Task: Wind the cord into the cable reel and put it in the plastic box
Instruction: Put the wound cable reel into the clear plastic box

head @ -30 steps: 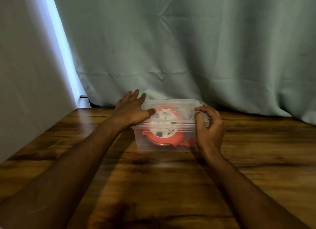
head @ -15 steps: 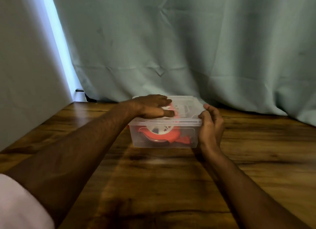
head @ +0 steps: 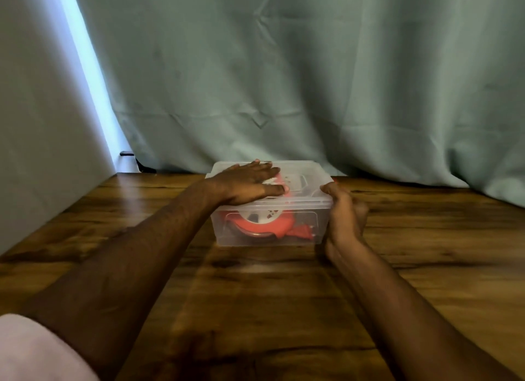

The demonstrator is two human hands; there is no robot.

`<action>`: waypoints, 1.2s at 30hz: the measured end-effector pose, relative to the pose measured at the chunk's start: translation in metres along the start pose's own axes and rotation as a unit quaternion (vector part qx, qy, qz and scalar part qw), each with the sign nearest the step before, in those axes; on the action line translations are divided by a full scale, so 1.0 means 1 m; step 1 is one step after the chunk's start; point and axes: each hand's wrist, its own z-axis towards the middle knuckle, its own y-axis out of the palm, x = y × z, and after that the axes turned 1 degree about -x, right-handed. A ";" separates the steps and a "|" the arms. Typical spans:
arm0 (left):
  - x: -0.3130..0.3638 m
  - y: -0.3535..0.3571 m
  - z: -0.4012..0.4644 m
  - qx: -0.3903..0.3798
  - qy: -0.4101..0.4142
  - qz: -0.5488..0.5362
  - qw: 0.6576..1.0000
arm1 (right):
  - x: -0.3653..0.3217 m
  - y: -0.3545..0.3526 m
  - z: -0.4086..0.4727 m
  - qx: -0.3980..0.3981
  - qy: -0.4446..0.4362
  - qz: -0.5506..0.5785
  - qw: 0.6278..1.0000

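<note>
In the head view the orange and white plastic cable reel (head: pixel 262 223) lies inside the clear rectangular plastic box (head: pixel 318 228) on the brown wooden table (head: pixel 255 309), by the pale green curtain (head: pixel 312 82); the left hand (head: pixel 250 186), a second ago at the box's left rim, now lies flat with straight fingers pressing the clear lid (head: pixel 309 179). The right hand (head: pixel 345 213) has slid lower, fingers curled against the right end, thumb on the lid's corner; I judge the lid nearly seated and the task almost finished.

Plastic box (head: pixel 270 235) on wooden table (head: pixel 255 309)

Cable reel (head: pixel 264 223) apparently inside plastic box (head: pixel 319 227).
</note>
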 end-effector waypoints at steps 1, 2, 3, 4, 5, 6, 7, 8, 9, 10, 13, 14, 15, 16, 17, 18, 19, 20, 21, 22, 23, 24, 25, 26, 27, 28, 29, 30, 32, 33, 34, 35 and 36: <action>-0.001 0.000 0.001 0.000 0.000 0.001 1.000 | -0.002 0.001 0.000 0.010 -0.028 -0.010 1.000; -0.001 0.000 0.001 0.000 0.001 0.003 1.000 | -0.003 0.001 0.001 0.012 -0.052 -0.022 0.998; -0.002 0.001 0.002 0.000 0.002 0.006 1.000 | -0.004 0.001 0.001 0.009 -0.069 -0.035 0.997; -0.002 0.001 0.003 0.000 0.004 0.008 1.000 | -0.005 0.000 0.001 0.002 -0.077 -0.047 0.996; -0.003 0.002 0.004 -0.001 0.006 0.010 1.000 | -0.006 -0.002 0.003 -0.004 -0.085 -0.060 0.995; -0.003 0.003 0.005 -0.004 0.008 0.012 1.000 | -0.007 -0.004 0.004 -0.007 -0.094 -0.077 0.993; -0.004 0.004 0.006 -0.007 0.010 0.013 1.000 | -0.008 -0.006 0.006 -0.008 -0.112 -0.104 0.988; -0.004 0.004 0.007 -0.008 0.010 0.016 1.000 | -0.010 -0.008 0.007 -0.009 -0.132 -0.135 0.982; -0.005 0.004 0.008 -0.007 0.010 0.018 1.000 | -0.011 -0.009 0.007 -0.009 -0.156 -0.171 0.973; -0.005 0.003 0.008 -0.007 0.009 0.021 1.000 | -0.013 -0.010 0.007 -0.005 -0.178 -0.213 0.961; -0.003 0.001 0.004 -0.013 0.003 0.025 1.000 | -0.015 -0.011 0.005 0.016 -0.241 -0.318 0.917; 0.000 0.000 0.001 -0.005 0.004 0.019 1.000 | -0.016 -0.011 0.004 0.022 -0.249 -0.327 0.911; 0.002 0.000 -0.002 0.034 0.003 0.006 0.999 | -0.016 -0.011 0.003 0.024 -0.256 -0.327 0.910; 0.004 -0.001 -0.008 0.118 -0.004 -0.016 0.993 | -0.014 -0.011 0.002 0.025 -0.262 -0.323 0.909; 0.005 -0.002 -0.014 0.247 -0.021 -0.050 0.968 | -0.013 -0.011 0.001 0.024 -0.270 -0.320 0.908; 0.001 -0.002 -0.020 0.365 -0.045 -0.094 0.925 | -0.011 -0.010 0.000 0.025 -0.276 -0.319 0.906; -0.006 -0.001 -0.026 0.437 -0.079 -0.145 0.884 | -0.009 -0.010 -0.001 0.028 -0.281 -0.313 0.907; -0.012 0.001 -0.031 0.444 -0.125 -0.205 0.863 | -0.007 -0.009 -0.001 0.033 -0.283 -0.304 0.909; -0.020 0.006 -0.037 0.411 -0.168 -0.284 0.850 | -0.004 -0.009 -0.001 0.038 -0.283 -0.296 0.912; -0.025 0.012 -0.044 0.358 -0.207 -0.393 0.821 | -0.002 -0.009 -0.001 0.044 -0.281 -0.290 0.914; -0.026 0.018 -0.051 0.285 -0.238 -0.518 0.771 | 0.001 -0.008 -0.001 0.047 -0.279 -0.285 0.916; -0.024 0.022 -0.057 0.205 -0.263 -0.616 0.714 | 0.003 -0.007 -0.001 0.048 -0.277 -0.281 0.918; -0.025 0.022 -0.061 0.137 -0.284 -0.662 0.680 | 0.005 -0.006 -0.001 0.048 -0.275 -0.278 0.919; -0.027 0.022 -0.061 0.095 -0.299 -0.676 0.667 | 0.006 -0.006 -0.001 0.049 -0.273 -0.279 0.919; -0.030 0.022 -0.060 0.079 -0.307 -0.676 0.665 | 0.007 -0.005 -0.001 0.050 -0.272 -0.280 0.919; -0.032 0.020 -0.058 0.075 -0.308 -0.671 0.670 | 0.007 -0.006 0.000 0.050 -0.273 -0.280 0.919; -0.033 0.018 -0.057 0.080 -0.306 -0.666 0.676 | 0.007 -0.006 0.000 0.050 -0.275 -0.279 0.919; -0.031 0.014 -0.056 0.093 -0.304 -0.660 0.680 | 0.007 -0.007 0.001 0.050 -0.280 -0.279 0.917; -0.035 0.014 -0.050 0.164 -0.291 -0.621 0.709 | 0.006 -0.009 0.001 0.047 -0.289 -0.283 0.913; -0.038 0.015 -0.048 0.219 -0.287 -0.560 0.746 | 0.006 -0.009 0.001 0.045 -0.292 -0.287 0.911; -0.040 0.014 -0.046 0.271 -0.285 -0.471 0.790 | 0.006 -0.009 0.001 0.043 -0.294 -0.292 0.909; -0.041 0.012 -0.046 0.301 -0.282 -0.386 0.825 | 0.007 -0.009 0.001 0.042 -0.296 -0.296 0.907; -0.042 0.011 -0.046 0.316 -0.279 -0.324 0.847 | 0.006 -0.008 0.002 0.042 -0.298 -0.300 0.905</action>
